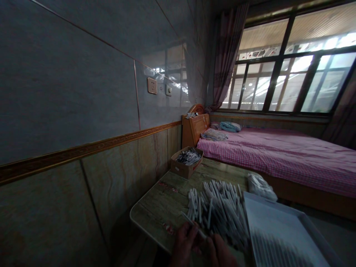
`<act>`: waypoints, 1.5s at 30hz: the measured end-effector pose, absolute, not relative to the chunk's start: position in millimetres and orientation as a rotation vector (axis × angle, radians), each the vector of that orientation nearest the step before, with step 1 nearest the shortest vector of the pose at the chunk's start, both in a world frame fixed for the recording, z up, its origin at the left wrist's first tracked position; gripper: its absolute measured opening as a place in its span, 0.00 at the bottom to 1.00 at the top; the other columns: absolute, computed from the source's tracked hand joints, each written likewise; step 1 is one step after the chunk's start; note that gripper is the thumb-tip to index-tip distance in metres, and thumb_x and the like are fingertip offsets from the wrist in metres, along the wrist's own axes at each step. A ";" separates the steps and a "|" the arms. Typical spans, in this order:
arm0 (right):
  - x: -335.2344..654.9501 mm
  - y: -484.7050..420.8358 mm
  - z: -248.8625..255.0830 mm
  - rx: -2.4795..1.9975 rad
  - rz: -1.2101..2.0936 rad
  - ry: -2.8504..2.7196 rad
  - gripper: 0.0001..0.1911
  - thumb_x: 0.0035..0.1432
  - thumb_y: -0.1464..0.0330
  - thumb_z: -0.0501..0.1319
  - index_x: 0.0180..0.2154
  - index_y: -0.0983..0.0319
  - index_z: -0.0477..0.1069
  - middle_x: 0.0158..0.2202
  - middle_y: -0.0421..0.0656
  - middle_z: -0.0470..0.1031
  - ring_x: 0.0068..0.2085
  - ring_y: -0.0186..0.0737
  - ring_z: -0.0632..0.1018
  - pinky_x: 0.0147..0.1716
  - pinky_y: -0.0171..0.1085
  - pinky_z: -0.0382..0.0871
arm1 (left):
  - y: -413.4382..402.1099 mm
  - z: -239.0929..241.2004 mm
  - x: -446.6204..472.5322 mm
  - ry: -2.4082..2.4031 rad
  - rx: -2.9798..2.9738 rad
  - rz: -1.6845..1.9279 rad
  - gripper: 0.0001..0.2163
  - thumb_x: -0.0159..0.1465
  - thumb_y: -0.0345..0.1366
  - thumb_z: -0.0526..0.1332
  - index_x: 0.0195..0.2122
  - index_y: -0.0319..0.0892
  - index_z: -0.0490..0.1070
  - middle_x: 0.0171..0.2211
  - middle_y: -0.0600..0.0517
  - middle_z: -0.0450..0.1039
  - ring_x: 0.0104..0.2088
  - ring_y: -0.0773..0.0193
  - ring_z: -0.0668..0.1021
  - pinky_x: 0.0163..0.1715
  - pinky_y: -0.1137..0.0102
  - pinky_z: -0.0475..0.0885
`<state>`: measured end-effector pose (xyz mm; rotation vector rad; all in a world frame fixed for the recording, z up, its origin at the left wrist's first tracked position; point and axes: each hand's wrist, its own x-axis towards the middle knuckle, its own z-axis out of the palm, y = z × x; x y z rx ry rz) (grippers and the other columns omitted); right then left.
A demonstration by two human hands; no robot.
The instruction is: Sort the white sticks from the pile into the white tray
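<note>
As they worked at the near edge of a marble-patterned, round-cornered table (161,211), a person's left hand (182,243) pinched a slender white stick (191,223) while the right hand (219,252) curled just beside it, its grip unclear. On the table lay a loose heap of white sticks (219,211), a shallow white tray (278,231) to its right, and a brown cardboard box (185,167) at the far end. The heap sat near the table's unguarded edge, where a brushing sleeve could spill it.
</note>
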<state>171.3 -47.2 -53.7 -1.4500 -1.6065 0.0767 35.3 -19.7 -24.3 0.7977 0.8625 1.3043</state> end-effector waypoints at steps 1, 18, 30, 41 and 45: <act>172.5 -45.8 -57.7 -1.435 0.033 -1.601 0.31 0.66 0.46 0.41 0.28 0.55 0.73 0.25 0.44 0.80 0.24 0.39 0.79 0.22 0.33 0.68 | -20.1 -24.6 35.2 0.858 0.813 1.293 0.23 0.47 0.56 0.71 0.29 0.40 0.73 0.20 0.56 0.70 0.18 0.68 0.71 0.17 0.74 0.66; 163.9 -52.4 -54.8 -1.523 0.157 -1.541 0.28 0.65 0.46 0.44 0.28 0.55 0.70 0.22 0.41 0.76 0.24 0.38 0.77 0.24 0.32 0.66 | -22.7 -20.4 34.5 0.838 0.731 1.344 0.22 0.46 0.54 0.73 0.29 0.40 0.72 0.20 0.56 0.71 0.19 0.69 0.71 0.17 0.76 0.65; 168.3 -58.3 -41.4 -1.434 -0.096 -1.725 0.29 0.69 0.53 0.42 0.26 0.55 0.74 0.21 0.41 0.77 0.21 0.34 0.76 0.20 0.30 0.63 | -23.7 -22.2 32.6 0.847 0.792 1.309 0.22 0.48 0.54 0.71 0.31 0.40 0.73 0.22 0.56 0.72 0.21 0.67 0.73 0.19 0.74 0.67; 164.8 -61.2 -29.7 -1.529 0.242 -1.567 0.32 0.65 0.44 0.43 0.26 0.56 0.73 0.24 0.44 0.78 0.25 0.39 0.78 0.25 0.33 0.66 | -25.2 -16.9 32.4 0.882 0.793 1.312 0.22 0.48 0.54 0.71 0.30 0.40 0.73 0.21 0.56 0.72 0.20 0.67 0.73 0.19 0.75 0.68; 162.7 -61.3 -27.8 -1.572 0.304 -1.572 0.33 0.66 0.45 0.41 0.24 0.56 0.72 0.20 0.41 0.76 0.22 0.37 0.77 0.22 0.32 0.63 | -24.4 -20.2 32.0 0.892 0.772 1.333 0.23 0.47 0.55 0.71 0.31 0.39 0.74 0.22 0.55 0.73 0.21 0.67 0.74 0.18 0.75 0.67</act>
